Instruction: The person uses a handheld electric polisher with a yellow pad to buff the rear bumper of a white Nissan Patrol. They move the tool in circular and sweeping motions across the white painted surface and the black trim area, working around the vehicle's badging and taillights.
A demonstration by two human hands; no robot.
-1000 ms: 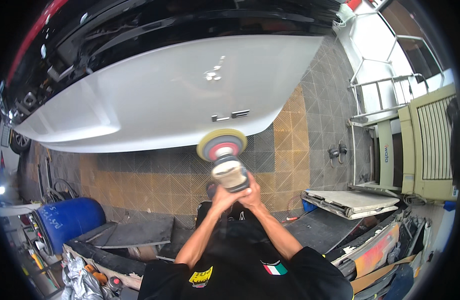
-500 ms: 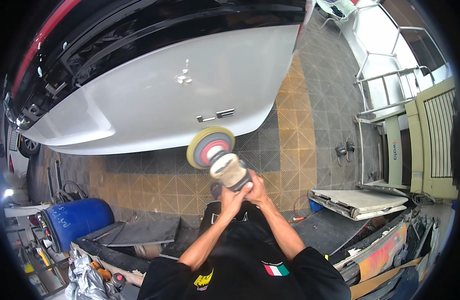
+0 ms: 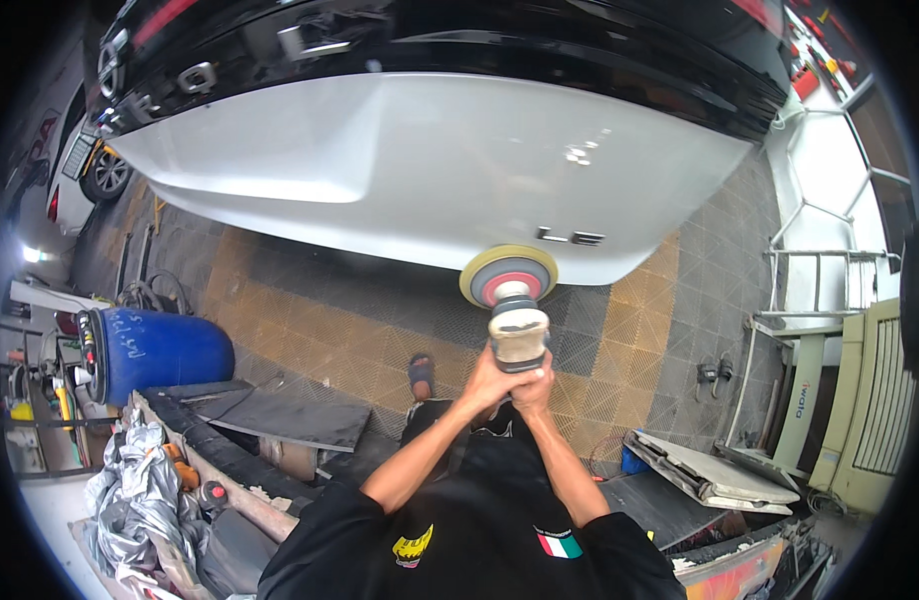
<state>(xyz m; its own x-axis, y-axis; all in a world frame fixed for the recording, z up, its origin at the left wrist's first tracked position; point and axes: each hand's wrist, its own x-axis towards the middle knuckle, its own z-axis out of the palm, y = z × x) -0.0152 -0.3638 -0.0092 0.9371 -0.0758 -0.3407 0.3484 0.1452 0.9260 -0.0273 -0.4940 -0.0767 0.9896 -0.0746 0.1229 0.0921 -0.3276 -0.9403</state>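
A power polisher (image 3: 520, 342) with a round, yellow-edged pad (image 3: 509, 276) is gripped between my two hands. My left hand (image 3: 487, 382) wraps the left side of its body, and my right hand (image 3: 534, 392) closes round the right side. The pad overlaps the lower edge of a silver-white car tailgate panel (image 3: 450, 170); whether it touches cannot be told. Small chrome letters (image 3: 570, 237) sit on the panel to the pad's upper right. White spots (image 3: 578, 155) show higher up.
Glossy black bodywork (image 3: 480, 45) spans the top. A blue drum (image 3: 165, 350) and crumpled silver sheeting (image 3: 135, 490) are at left. At right stand a metal frame (image 3: 830, 285) and a louvred cabinet (image 3: 868, 390); sandals (image 3: 715, 373) lie on the tiled floor. Flat panels (image 3: 710, 475) lie at lower right.
My view has swung, so the car panel shows farther right. The polisher has gone from tilted left to nearly upright in view, and its pad remains near the panel's lower edge. Both hands keep their hold.
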